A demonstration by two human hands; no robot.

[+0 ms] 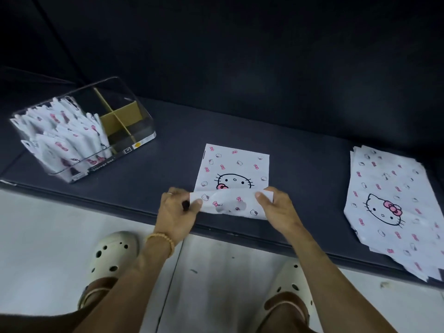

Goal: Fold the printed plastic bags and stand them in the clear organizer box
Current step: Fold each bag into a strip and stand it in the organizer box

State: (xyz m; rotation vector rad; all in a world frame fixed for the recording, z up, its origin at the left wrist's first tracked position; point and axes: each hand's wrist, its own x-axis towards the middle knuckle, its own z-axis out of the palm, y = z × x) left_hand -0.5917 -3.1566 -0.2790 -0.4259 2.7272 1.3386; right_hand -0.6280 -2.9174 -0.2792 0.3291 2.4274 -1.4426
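Dark bench (300,164), both hands (176,207) (276,207) pinching bag (231,169), folded bags (62,138) upright in clear box (141,109)

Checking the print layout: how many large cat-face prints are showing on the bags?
2. One on the white printed plastic bag being folded mid-table, one atop the flat bag stack at right. Folded bags in the clear organizer box may hide others.

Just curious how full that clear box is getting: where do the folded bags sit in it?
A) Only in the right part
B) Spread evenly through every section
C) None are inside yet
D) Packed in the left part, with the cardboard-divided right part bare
D: the folded bags stand crowded in the left part of the clear box, while the sections by the cardboard divider at its right hold none.
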